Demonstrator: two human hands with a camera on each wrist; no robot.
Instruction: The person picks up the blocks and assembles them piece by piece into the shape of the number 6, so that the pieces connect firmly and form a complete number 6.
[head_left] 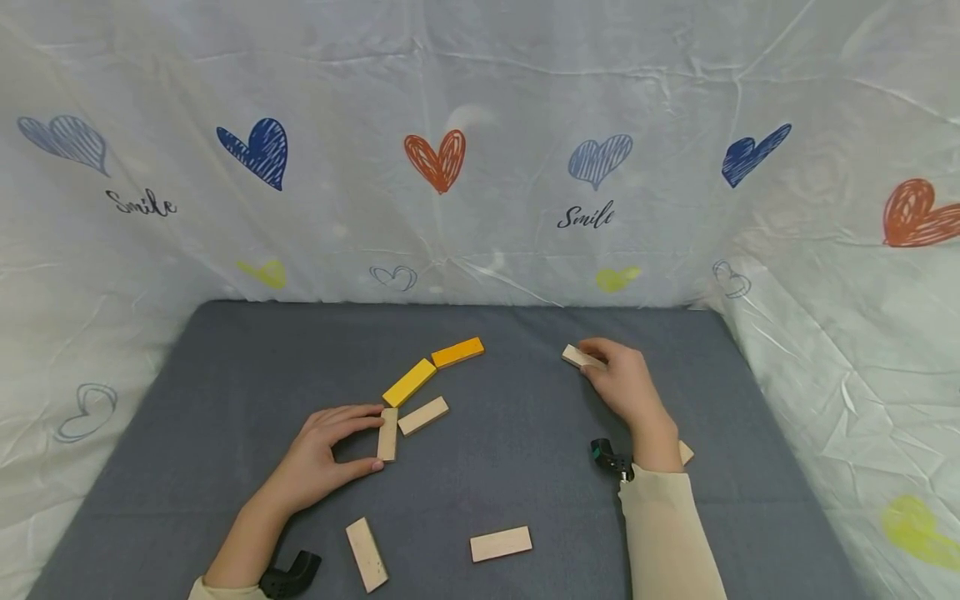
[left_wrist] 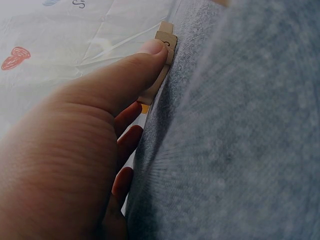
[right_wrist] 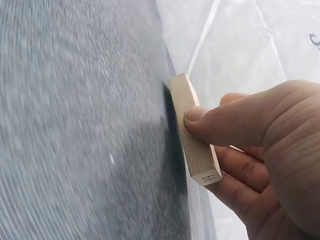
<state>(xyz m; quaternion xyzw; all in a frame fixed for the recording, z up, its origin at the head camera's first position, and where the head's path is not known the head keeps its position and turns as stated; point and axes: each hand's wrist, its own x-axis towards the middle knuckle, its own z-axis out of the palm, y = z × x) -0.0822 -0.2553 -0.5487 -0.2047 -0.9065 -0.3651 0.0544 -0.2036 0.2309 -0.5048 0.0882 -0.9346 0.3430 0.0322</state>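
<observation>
My left hand pinches a plain wooden block by its two ends, thumb at the near end and fingers at the far end. In the left wrist view the thumb covers part of that block. A yellow block lies just beyond it, followed by an orange block, the row curving up to the right. Another plain block lies slanted beside them. Toward the table's back right, my right hand grips a plain wooden block between thumb and fingers; digits mark its end.
Nearer the front, two plain blocks lie on the grey cloth: one tilted and one nearly level. Another block is mostly hidden behind the right wrist. A white sheet printed with hearts hangs behind the table.
</observation>
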